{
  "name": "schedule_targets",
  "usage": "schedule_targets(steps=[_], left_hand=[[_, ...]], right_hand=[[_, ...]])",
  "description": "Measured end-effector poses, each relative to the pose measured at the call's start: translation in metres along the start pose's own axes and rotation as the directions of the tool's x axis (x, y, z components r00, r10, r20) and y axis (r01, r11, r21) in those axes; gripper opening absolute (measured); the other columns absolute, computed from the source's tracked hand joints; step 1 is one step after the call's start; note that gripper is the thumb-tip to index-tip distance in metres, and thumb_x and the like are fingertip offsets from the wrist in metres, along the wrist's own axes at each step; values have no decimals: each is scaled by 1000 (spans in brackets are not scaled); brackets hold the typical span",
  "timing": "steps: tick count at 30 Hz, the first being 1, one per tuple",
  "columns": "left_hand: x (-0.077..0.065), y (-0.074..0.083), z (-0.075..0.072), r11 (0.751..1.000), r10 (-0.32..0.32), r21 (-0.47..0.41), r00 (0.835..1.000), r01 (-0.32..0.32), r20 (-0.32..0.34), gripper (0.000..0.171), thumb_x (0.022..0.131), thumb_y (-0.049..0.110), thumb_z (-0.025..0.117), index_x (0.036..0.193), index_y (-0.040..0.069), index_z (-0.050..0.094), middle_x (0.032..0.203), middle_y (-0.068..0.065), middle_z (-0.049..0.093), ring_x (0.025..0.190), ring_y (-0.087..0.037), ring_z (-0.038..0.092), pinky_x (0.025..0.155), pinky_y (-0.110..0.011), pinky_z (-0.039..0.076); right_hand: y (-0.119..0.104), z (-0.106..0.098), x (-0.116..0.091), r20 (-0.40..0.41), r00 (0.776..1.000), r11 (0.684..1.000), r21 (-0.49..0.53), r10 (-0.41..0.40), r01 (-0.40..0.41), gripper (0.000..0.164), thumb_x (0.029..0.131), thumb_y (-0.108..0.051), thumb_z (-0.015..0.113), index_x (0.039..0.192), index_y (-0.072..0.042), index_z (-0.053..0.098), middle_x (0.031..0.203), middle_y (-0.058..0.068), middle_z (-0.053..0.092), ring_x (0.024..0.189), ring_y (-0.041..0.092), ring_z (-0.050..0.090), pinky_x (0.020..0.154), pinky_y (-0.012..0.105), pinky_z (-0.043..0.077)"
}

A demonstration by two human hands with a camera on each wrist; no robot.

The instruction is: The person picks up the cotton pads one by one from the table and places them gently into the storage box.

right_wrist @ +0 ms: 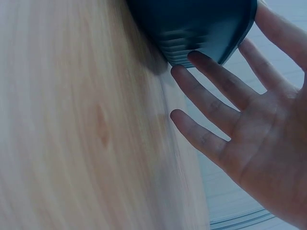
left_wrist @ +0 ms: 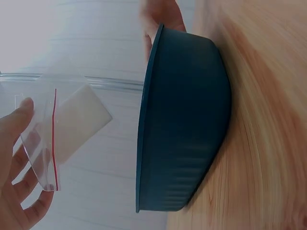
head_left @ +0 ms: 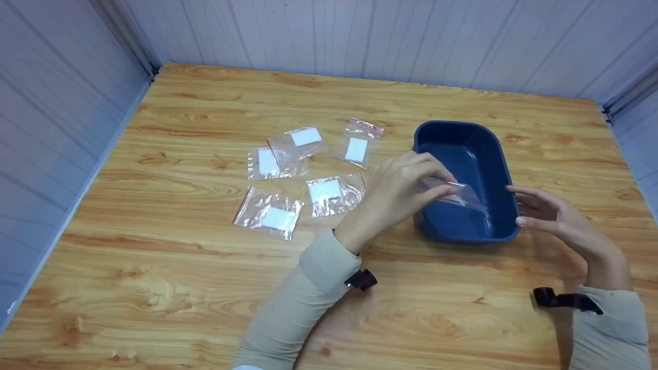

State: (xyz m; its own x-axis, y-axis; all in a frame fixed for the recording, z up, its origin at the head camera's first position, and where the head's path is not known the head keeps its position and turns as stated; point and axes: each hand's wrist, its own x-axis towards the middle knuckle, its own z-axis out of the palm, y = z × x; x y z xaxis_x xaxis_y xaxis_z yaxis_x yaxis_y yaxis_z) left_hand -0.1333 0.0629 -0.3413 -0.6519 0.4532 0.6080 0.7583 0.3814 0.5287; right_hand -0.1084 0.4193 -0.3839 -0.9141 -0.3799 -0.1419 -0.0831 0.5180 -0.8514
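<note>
My left hand (head_left: 401, 185) pinches a small clear zip bag (head_left: 465, 198) by its zip end, between thumb and fingers. The bag hangs over the dark blue plastic basin (head_left: 450, 154); through its film the left wrist view shows a flat white rectangle (left_wrist: 84, 117) inside and a red line along the zip. At the basin's right side is my right hand (head_left: 570, 221), its thumb and index fingertips at the rim. Its other fingers stretch out, spread, beside the outer wall in the right wrist view.
Left of the basin, several similar zip bags with white rectangles lie on the wood-patterned table (head_left: 180, 288). Two overlap: an upper bag (head_left: 294, 148) and a lower bag (head_left: 267, 163). Pale panel walls (head_left: 339, 36) stand along the back and sides.
</note>
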Motion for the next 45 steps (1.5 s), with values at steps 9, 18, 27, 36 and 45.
schedule_targets(steps=[9,18,27,36,45], left_hand=[[5,5,15,999,-35,43,996,32,77,23,92,40,69,101,21,77,100,13,70,87,-4,56,70,-12,38],[6,4,29,996,-42,90,985,28,165,23,94,42,66,104,24,76,103,14,69,89,-2,55,71,-12,38],[5,5,43,986,-35,168,971,-5,235,25,95,46,63,105,27,76,104,16,68,92,-3,57,73,-16,41],[6,8,45,983,-50,183,955,-5,292,29,95,47,62,115,29,74,111,15,68,97,-3,57,77,-14,40],[6,11,35,982,-52,189,951,-7,304,30,95,47,62,117,29,73,113,15,68,99,-4,57,79,-14,39]], right_hand=[[-1,1,1,1,1000,1000,-18,6,-6,59,100,-5,57,154,-12,35,150,1,42,123,-3,47,90,13,44],[-2,1,1,4,1000,1000,-10,11,-11,58,100,-6,57,154,-13,35,147,0,43,121,-3,49,89,14,45],[-4,2,2,-13,999,999,-25,46,-47,58,100,-9,58,153,-15,36,148,-1,43,122,-2,49,89,14,45],[-5,2,2,-13,999,998,-44,46,-46,58,100,-10,58,153,-16,36,149,5,42,122,-3,47,89,14,45],[0,2,2,-7,1000,999,-44,21,-21,59,100,-8,58,154,-14,35,150,10,40,121,-3,47,88,13,44]])
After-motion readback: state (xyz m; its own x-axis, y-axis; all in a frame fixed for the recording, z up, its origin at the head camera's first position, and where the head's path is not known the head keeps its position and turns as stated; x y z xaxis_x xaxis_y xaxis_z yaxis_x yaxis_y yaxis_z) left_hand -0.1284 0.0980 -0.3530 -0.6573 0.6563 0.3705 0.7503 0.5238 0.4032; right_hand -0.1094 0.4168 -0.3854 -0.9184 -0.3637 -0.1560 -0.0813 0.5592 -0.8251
